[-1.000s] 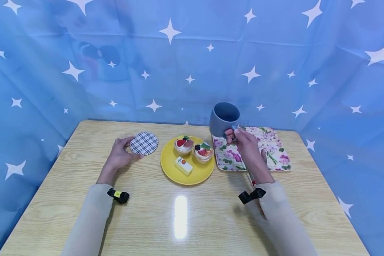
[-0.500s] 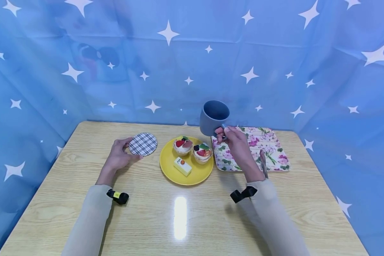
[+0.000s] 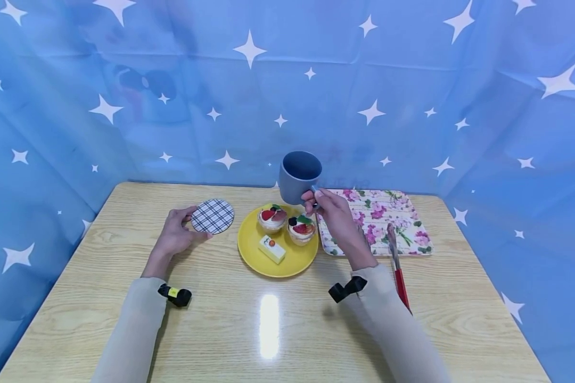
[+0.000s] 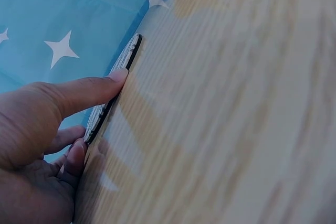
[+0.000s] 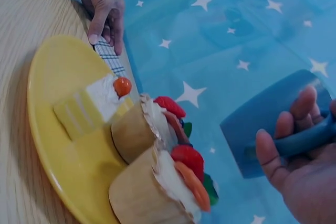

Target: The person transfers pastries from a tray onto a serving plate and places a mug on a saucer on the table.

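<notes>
A round plaid coaster [image 3: 213, 216] lies on the table at the left. My left hand [image 3: 176, 232] holds it by its edge, thumb on the near side and fingers on the left side. My right hand [image 3: 334, 217] grips the handle of a blue-grey mug [image 3: 297, 183], which is raised above the far side of a yellow plate [image 3: 250, 256]. On that plate sit two fruit tarts [image 3: 271, 219] and a small rectangular piece of cake [image 3: 272, 249]. In the right wrist view, curled fingers go round the mug's handle [image 5: 307, 139]. The mug's inside bottom is hidden.
A floral tray [image 3: 419, 242] lies at the back right. Metal cutlery with a red handle [image 3: 401, 287] lies partly on it, partly hidden by my right sleeve. Behind the wooden table [image 3: 211, 319] hangs a blue star-patterned curtain [image 3: 182, 127].
My right hand has carried the mug leftwards, from above the tray's left corner to above the plate's far side. The red-handled cutlery has come into fuller view. My left hand stays at the coaster.
</notes>
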`<state>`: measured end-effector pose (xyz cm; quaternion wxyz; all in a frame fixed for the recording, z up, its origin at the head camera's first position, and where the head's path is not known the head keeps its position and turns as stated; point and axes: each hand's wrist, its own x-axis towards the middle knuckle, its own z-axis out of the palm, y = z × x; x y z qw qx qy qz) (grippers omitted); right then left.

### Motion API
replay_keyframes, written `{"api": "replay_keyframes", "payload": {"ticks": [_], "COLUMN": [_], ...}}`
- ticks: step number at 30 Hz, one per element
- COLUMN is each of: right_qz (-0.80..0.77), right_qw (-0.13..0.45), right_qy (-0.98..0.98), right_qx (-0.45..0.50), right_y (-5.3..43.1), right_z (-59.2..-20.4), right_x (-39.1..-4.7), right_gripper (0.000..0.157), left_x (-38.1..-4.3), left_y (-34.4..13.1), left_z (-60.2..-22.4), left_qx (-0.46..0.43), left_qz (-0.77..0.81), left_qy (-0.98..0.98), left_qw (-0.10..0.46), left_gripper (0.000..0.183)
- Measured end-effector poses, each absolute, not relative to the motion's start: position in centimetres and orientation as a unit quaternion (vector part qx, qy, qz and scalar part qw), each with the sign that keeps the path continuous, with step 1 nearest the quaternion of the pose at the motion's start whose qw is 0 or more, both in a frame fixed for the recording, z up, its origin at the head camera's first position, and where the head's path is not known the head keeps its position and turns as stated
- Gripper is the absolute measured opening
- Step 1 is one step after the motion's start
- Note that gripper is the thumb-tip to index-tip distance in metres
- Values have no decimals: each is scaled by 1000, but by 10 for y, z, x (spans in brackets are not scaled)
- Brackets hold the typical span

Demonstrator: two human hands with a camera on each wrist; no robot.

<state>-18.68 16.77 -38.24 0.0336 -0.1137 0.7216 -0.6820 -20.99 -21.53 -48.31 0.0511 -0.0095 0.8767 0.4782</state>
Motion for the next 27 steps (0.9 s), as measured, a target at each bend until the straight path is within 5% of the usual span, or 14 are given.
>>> {"api": "replay_keyframes", "payload": {"ticks": [27], "right_qz": [-683], "right_qw": [59], "right_qy": [714], "right_qx": [-144], "right_y": [111], "right_z": [-389], "right_x": [-202], "right_gripper": [39], "left_x": [-210], "left_y": [-217], "left_z": [-483], "left_qx": [-13], "left_qz": [479], "left_qy": [876], "left_qw": [55], "left_gripper": [95]}}
